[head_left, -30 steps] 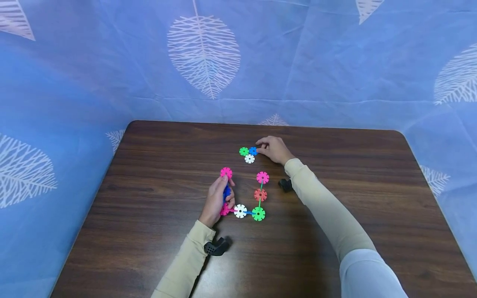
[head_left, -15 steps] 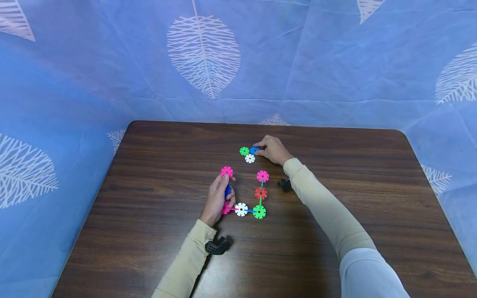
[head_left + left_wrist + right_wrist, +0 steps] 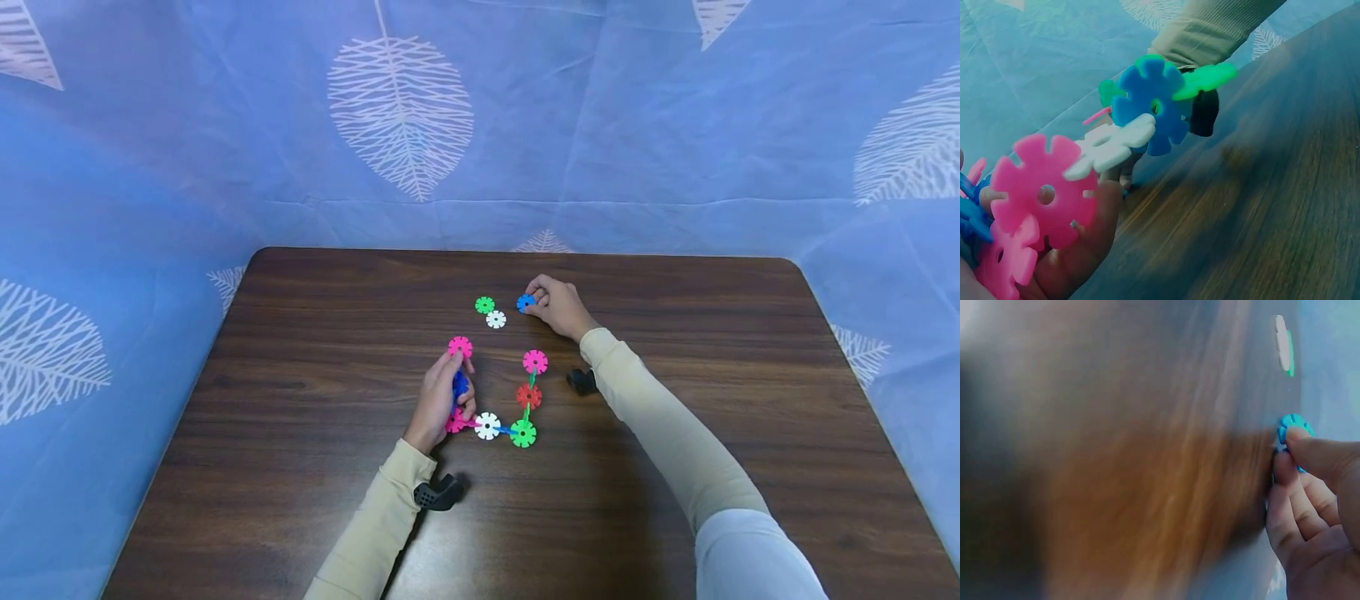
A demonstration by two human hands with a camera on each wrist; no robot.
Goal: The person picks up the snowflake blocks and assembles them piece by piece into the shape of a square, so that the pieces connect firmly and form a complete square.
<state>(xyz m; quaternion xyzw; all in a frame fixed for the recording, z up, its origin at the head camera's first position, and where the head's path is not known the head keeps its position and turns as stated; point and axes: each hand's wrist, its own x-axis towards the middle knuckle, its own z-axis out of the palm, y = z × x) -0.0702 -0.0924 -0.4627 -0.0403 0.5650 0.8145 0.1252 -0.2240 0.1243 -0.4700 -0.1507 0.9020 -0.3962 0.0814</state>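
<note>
My left hand grips the left side of a U-shaped chain of notched plastic snowflake discs. A pink disc tops that side, a dark blue disc shows between the fingers, and another pink disc faces the left wrist camera. Along the chain's near side come a white disc and a green disc; a red disc and a pink disc rise on the right. Farther back, my right hand pinches a loose blue disc between thumb and fingers.
A loose green disc and a loose white disc lie together on the dark wood table, left of the right hand. A blue cloth with white leaf prints hangs behind the table's far edge.
My right hand has taken the blue disc and drawn it rightward, away from the loose green and white discs. My left hand keeps its grip on the chain, nearly still.
</note>
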